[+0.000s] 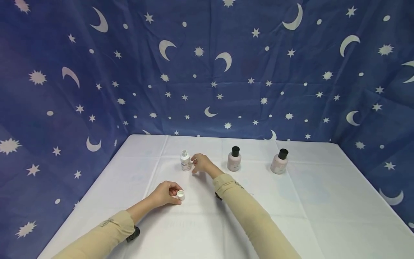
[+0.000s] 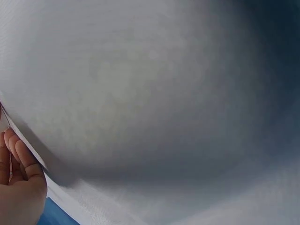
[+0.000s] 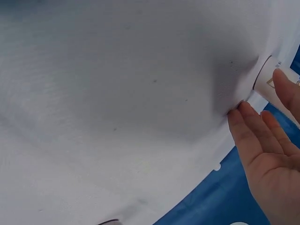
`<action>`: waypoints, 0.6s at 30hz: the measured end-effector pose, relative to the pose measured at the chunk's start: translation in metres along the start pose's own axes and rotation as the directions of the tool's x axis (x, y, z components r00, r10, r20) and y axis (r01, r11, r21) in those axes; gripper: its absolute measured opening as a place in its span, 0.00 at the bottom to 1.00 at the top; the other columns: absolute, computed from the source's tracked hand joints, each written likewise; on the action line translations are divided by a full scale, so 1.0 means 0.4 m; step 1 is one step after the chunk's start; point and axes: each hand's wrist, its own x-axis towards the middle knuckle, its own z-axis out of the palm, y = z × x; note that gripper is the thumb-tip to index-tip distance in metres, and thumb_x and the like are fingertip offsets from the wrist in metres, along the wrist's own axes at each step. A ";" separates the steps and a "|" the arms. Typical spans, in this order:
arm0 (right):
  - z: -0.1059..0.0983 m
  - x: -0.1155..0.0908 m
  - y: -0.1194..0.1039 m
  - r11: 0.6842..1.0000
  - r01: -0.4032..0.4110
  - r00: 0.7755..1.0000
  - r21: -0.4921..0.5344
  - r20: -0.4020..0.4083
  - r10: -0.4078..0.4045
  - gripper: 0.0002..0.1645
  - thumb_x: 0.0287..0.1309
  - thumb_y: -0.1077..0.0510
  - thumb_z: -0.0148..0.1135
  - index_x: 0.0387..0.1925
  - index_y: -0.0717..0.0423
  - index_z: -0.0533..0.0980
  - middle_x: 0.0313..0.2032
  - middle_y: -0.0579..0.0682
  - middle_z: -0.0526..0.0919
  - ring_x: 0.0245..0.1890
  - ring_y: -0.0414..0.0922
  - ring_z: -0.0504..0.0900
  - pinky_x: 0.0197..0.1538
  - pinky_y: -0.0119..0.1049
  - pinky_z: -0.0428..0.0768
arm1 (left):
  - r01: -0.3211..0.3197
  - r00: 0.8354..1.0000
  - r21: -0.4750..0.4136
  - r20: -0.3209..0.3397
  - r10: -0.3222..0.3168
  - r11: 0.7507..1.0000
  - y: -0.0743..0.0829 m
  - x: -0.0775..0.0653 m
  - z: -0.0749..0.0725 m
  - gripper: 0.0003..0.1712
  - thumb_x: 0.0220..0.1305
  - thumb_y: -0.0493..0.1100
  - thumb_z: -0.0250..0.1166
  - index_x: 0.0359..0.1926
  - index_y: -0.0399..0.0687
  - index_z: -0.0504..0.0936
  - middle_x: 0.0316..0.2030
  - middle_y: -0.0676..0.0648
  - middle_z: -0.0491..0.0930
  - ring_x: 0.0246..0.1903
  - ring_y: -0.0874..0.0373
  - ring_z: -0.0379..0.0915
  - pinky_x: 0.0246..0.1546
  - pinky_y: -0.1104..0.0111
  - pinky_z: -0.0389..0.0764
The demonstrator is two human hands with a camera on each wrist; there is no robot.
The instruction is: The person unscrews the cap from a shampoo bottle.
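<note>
A small white bottle [image 1: 185, 160] with an uncapped neck stands upright on the white-covered table. Just right of it is my right hand [image 1: 201, 163], its fingers parted and holding nothing; in the head view a narrow gap separates it from the bottle. The right wrist view shows the right hand [image 3: 269, 150] with extended fingers low by the cloth and the thumb overlapping part of the bottle [image 3: 267, 80]. Nearer to me, my left hand [image 1: 166, 193] holds a white cap [image 1: 180, 195] between thumb and fingertips, hollow side up. The left wrist view shows the left hand [image 2: 21, 183], the cap hidden.
Two pinkish bottles with black caps, one near the middle [image 1: 234, 160] and one farther right [image 1: 279, 163], stand on the table. A white cloth [image 1: 291, 223] covers the tabletop. Behind hangs a blue curtain [image 1: 194, 97] with moons and stars.
</note>
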 end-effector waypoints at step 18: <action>-0.075 -0.178 -0.088 0.999 0.029 0.999 -0.014 0.016 -0.029 0.28 0.40 0.65 0.74 0.48 0.61 0.77 0.44 0.57 0.83 0.46 0.49 0.82 0.51 0.38 0.80 | -0.031 0.995 0.078 0.099 0.023 0.997 -0.008 -0.016 -0.042 0.18 0.44 0.34 0.75 0.38 0.35 0.80 0.26 0.48 0.73 0.26 0.63 0.65 0.26 0.77 0.70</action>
